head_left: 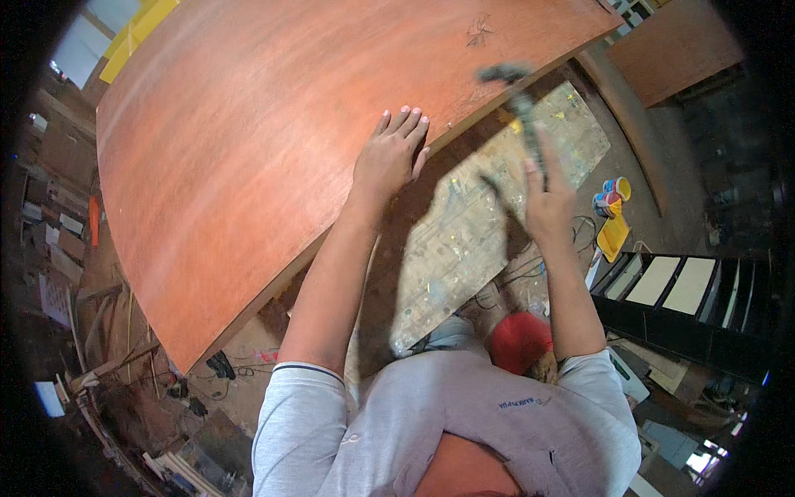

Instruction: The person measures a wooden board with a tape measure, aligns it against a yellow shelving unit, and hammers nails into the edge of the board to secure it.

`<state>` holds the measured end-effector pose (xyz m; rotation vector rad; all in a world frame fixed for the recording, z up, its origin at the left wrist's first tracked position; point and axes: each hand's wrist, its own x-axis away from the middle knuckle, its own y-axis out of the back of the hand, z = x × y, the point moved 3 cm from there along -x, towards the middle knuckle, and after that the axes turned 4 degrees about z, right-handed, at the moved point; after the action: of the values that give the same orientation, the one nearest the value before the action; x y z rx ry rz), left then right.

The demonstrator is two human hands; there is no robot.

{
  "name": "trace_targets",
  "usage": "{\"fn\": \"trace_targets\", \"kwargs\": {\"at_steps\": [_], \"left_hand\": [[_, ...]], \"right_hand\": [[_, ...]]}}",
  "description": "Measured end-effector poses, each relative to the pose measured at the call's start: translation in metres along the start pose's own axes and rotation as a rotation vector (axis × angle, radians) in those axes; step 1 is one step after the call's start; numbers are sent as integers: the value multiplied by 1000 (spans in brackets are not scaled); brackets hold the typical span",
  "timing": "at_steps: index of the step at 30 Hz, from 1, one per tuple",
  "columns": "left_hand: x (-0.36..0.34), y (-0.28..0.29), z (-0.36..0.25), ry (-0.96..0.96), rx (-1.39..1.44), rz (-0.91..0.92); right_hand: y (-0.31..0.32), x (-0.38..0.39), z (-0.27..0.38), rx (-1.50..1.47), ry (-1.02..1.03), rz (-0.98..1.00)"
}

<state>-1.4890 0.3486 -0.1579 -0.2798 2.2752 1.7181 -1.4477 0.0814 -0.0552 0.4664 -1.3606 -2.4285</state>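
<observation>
A large reddish-brown wooden panel [248,166] fills the upper left. My left hand [391,157] lies flat on it close to its near edge, fingers stretched out and the thumb by the edge. To the right, my right hand [548,199] is closed around the handle of a hammer [524,108]. The hammer is blurred by motion, its dark head above the panel's edge, apart from my left hand. A small heap of what look like nails [478,31] lies on the panel beyond the hammer head.
Below the panel's edge is a paint-spotted board [455,248]. Paint cans [613,195] and a yellow tray [613,238] stand to the right, near a black rack with pale panels [654,282]. A red round object [520,341] is by my body. Cables and wood scraps lie at left.
</observation>
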Motion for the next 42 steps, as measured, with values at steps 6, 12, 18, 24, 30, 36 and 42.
{"fn": "trace_targets", "kwargs": {"at_steps": [6,12,18,24,30,36,42], "left_hand": [[-4,1,-4,-9,13,6],[-3,5,-2,-2,3,5],[-5,6,-4,4,21,4],[-1,6,-6,10,16,9],[-2,5,-3,20,-10,42],[-3,9,-9,13,33,27],[-6,4,-6,14,11,39]], "right_hand": [[-29,4,-19,289,-125,268],[7,-4,3,-79,74,-195],[-38,3,-17,142,-134,295],[5,-4,0,-90,168,-255],[-10,-8,-18,259,-111,315],[-24,0,-30,117,8,112],[-15,-9,-19,175,-7,241]]}}
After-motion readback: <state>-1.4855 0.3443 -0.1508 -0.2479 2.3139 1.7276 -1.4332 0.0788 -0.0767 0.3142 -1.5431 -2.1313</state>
